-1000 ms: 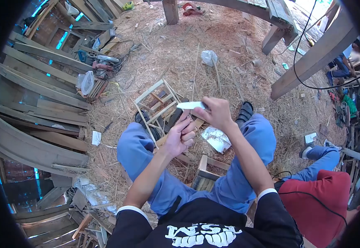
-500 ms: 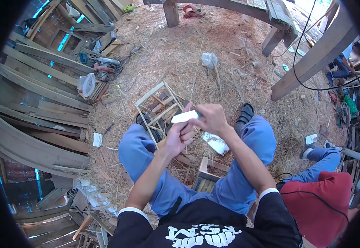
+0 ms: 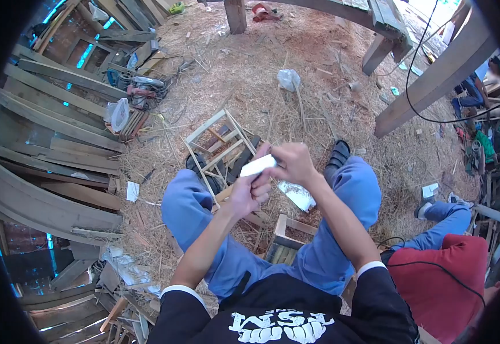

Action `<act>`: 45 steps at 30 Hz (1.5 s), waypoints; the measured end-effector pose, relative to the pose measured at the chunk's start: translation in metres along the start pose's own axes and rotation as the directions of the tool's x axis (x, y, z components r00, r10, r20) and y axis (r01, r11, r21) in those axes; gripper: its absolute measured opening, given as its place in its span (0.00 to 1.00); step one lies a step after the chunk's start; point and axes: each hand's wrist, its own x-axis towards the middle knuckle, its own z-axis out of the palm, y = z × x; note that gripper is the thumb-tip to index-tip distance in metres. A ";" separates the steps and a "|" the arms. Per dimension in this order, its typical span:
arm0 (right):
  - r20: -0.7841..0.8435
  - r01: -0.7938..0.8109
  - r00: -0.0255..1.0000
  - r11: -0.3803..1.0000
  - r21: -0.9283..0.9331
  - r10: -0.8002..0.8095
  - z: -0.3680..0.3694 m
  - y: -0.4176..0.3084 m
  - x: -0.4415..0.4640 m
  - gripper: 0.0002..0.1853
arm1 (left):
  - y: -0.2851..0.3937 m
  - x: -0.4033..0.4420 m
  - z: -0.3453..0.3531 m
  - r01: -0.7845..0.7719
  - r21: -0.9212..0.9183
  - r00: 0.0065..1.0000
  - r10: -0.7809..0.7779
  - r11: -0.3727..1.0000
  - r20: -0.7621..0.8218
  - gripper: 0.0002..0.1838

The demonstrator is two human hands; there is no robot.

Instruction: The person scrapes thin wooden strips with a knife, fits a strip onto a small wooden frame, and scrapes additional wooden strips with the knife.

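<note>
A small white flat piece (image 3: pixel 258 165), too bright to tell whether it is wood or folded paper, is held between my hands above the floor. My left hand (image 3: pixel 250 194) is closed around its lower end, the thumb stretched along it. The fingers of my right hand (image 3: pixel 293 163) pinch its right edge. Below and left of them stands a small light wooden frame (image 3: pixel 216 126) of thin slats, near my sandalled foot. Between my legs lie a white dusty sheet (image 3: pixel 297 196) and a wooden box-like frame (image 3: pixel 285 236).
Planks (image 3: pixel 60 152) are stacked along the left wall, with power tools (image 3: pixel 145 92) beside them. A wooden bench (image 3: pixel 388 34) and a slanting post (image 3: pixel 427 80) stand ahead. A person in a red shirt (image 3: pixel 442 281) sits close on the right. Shavings cover the floor.
My view has shifted slightly. The white piece is tilted a little more between my hands, and both hands keep hold of it.
</note>
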 end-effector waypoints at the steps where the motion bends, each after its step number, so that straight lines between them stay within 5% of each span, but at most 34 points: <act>1: -0.014 -0.077 0.997 0.997 0.011 0.078 -0.002 0.007 0.003 0.26 | 0.003 0.001 -0.004 -0.017 -0.030 0.999 0.018 0.999 0.043 0.28; 4: -0.095 -0.126 0.989 0.986 -0.113 0.115 -0.003 0.016 0.010 0.25 | 0.008 0.004 -0.015 -0.044 -0.084 0.992 0.053 0.996 0.117 0.24; 10: -0.055 0.036 0.998 0.999 -0.025 -0.037 -0.011 -0.016 0.007 0.23 | -0.005 -0.002 0.001 0.004 0.060 1.000 -0.005 0.998 0.010 0.26; 13: -0.129 -0.217 0.970 0.973 -0.074 0.206 -0.011 0.011 0.009 0.24 | -0.002 -0.001 -0.008 0.018 0.036 0.995 -0.021 0.999 0.102 0.29; 17: -0.125 -0.101 0.989 0.986 -0.130 0.085 -0.018 0.009 0.019 0.25 | -0.001 0.000 -0.012 -0.016 0.032 0.994 0.013 0.999 0.104 0.27; 21: 0.009 0.006 1.000 1.000 0.013 -0.006 -0.005 -0.018 0.006 0.26 | 0.001 0.000 -0.003 -0.057 0.107 0.998 0.052 0.993 0.047 0.28; 25: -0.082 -0.214 0.975 0.974 -0.071 0.208 -0.015 0.011 0.015 0.26 | 0.001 -0.001 -0.005 -0.054 0.058 0.995 0.049 0.997 0.085 0.27; 28: -0.129 -0.174 0.978 0.983 -0.066 0.165 -0.019 0.011 0.024 0.25 | -0.002 0.000 -0.008 -0.093 0.056 0.986 0.084 0.994 0.145 0.26; 32: -0.035 0.029 0.999 1.000 0.000 -0.029 -0.009 -0.019 0.015 0.29 | -0.003 0.002 -0.010 -0.017 0.085 0.999 0.013 0.996 0.036 0.27; 40: -0.091 -0.073 0.994 0.996 -0.060 0.068 -0.013 0.002 0.019 0.29 | 0.006 -0.004 0.001 -0.093 0.128 0.994 0.086 0.987 0.065 0.26; 44: -0.054 0.055 0.997 0.998 -0.033 -0.056 -0.015 -0.016 0.014 0.29 | -0.009 0.000 -0.014 -0.002 0.103 1.000 -0.001 0.995 0.030 0.26; 45: -0.059 0.012 0.998 0.999 -0.050 -0.015 -0.015 -0.010 0.012 0.29 | -0.009 0.002 -0.016 0.008 0.080 1.000 -0.010 0.997 0.017 0.19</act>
